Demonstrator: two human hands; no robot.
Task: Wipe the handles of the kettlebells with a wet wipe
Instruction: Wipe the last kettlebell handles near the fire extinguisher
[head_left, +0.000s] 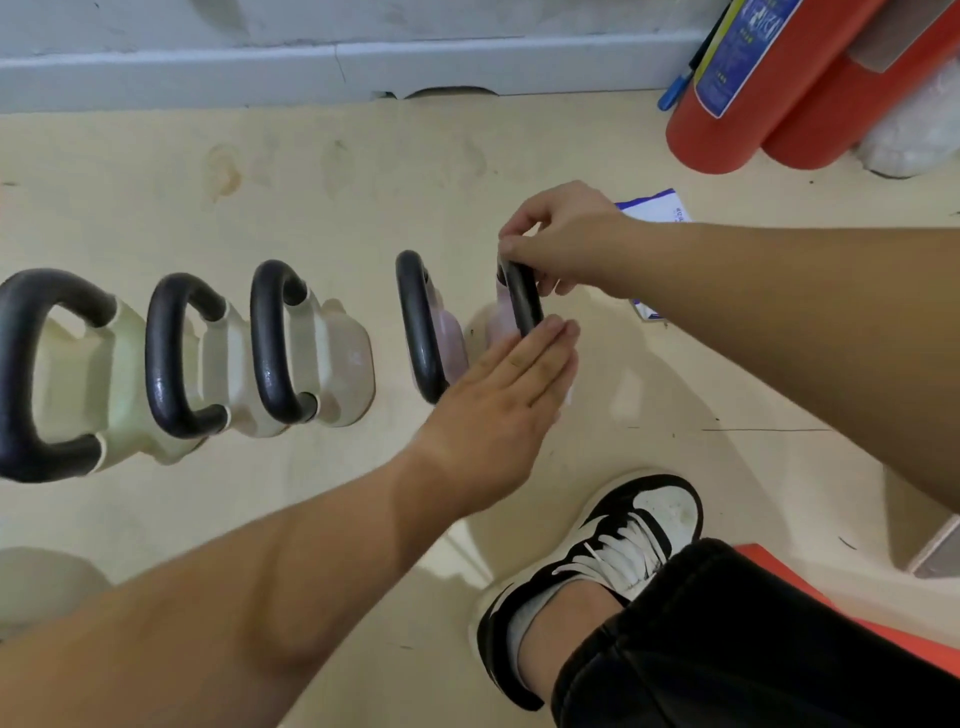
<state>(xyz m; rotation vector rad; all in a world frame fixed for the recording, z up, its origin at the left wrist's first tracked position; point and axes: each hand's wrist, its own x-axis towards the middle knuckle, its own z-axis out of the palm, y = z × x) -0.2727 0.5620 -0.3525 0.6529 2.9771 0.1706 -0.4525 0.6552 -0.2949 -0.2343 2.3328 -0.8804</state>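
Observation:
Five kettlebells stand in a row on the floor. Three are cream (337, 358) and two are pale pink (451, 338), all with black handles. My right hand (561, 234) is closed around the far end of the rightmost kettlebell's handle (522, 299). My left hand (511, 384) lies flat with its fingers together against the near end of that handle. A white sliver of the wet wipe (569, 397) shows under its fingertips. This kettlebell's pink body is mostly hidden behind my hands.
A white and blue wipe packet (657, 205) lies on the floor behind my right forearm. Two red fire extinguishers (727, 114) stand at the back right by the wall. My black and white shoe (618, 545) and black trouser leg are at the lower right.

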